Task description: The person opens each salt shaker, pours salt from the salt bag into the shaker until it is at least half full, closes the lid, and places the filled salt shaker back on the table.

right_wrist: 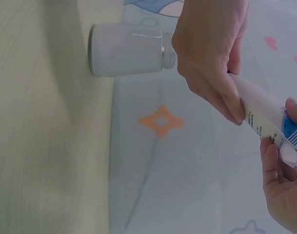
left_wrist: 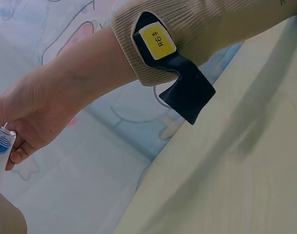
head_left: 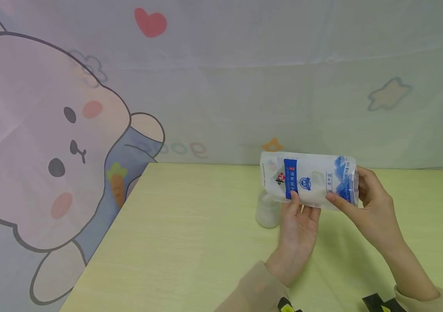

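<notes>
A white and blue bag of sea salt (head_left: 311, 180) lies sideways in both hands above the table. My left hand (head_left: 298, 236) holds its lower edge, thumb on the printed front and fingers behind. At the bag's right end, my right hand (head_left: 375, 214) grips it with the thumb in front and the fingers around the back. In the right wrist view the left hand (right_wrist: 211, 53) and the right hand (right_wrist: 285, 190) both pinch the bag (right_wrist: 265, 109). Beside the left hand stands a glass jar (head_left: 266, 212), upright and partly hidden by the bag.
The jar (right_wrist: 126, 50) rests on the pale wooden table (head_left: 159, 242). Behind the table hangs a printed cloth (head_left: 221, 99) with a cartoon animal. Dark straps with yellow labels sit at both sleeves, one strap (left_wrist: 189, 90) showing in the left wrist view.
</notes>
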The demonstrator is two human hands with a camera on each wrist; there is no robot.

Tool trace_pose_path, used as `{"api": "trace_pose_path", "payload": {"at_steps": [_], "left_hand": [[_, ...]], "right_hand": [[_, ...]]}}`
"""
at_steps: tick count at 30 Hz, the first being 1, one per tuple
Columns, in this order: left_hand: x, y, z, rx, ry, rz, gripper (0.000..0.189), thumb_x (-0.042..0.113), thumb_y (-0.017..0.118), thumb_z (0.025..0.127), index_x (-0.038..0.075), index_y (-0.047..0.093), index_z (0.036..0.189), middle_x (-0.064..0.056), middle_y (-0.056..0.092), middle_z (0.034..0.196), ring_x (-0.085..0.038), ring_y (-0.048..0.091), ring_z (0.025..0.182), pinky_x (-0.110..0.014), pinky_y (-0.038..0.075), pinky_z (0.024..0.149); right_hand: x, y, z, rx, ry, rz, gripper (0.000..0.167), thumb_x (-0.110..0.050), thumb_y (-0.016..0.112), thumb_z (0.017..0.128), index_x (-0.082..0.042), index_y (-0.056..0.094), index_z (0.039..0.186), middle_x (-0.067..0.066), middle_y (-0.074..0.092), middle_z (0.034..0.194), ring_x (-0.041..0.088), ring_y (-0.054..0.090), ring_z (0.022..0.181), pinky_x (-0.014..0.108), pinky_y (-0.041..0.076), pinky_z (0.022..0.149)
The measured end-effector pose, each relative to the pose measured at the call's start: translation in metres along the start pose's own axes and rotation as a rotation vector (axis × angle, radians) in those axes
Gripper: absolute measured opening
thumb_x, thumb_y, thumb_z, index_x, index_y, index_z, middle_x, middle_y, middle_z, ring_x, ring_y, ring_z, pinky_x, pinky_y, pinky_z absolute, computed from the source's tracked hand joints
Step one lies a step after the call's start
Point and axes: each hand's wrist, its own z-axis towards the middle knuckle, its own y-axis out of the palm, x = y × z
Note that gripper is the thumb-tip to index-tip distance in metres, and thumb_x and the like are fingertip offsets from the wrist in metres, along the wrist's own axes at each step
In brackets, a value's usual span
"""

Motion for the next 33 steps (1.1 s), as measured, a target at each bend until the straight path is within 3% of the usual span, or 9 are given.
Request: {"api": "trace_pose_path", "payload": {"at_steps": [14, 33], "left_hand": [[0.0004, 0.0012, -0.0002, -0.017, -0.010, -0.008, 0.042, 0.025, 0.049, 0.100, 0.017, 0.040, 0.140, -0.010, 0.056, 0.134, -0.021, 0.057, 0.123, -0.032, 0.049, 0.103], [0.0001, 0.0011, -0.0007, -0.016, -0.015, -0.023, 0.044, 0.026, 0.050, 0.099, 0.017, 0.038, 0.141, -0.010, 0.056, 0.135, -0.021, 0.057, 0.124, -0.031, 0.049, 0.103]], "right_hand": [[-0.0039, 0.0012, -0.0005, 0.037, -0.013, 0.003, 0.065, 0.007, 0.073, 0.078, -0.009, 0.047, 0.135, -0.027, 0.061, 0.106, -0.006, 0.060, 0.089, 0.005, 0.049, 0.072], [-0.0035, -0.0010, -0.0011, 0.013, 0.001, -0.028, 0.067, 0.002, 0.074, 0.080, -0.010, 0.044, 0.138, -0.028, 0.060, 0.107, -0.008, 0.059, 0.088, 0.003, 0.048, 0.074]]}}
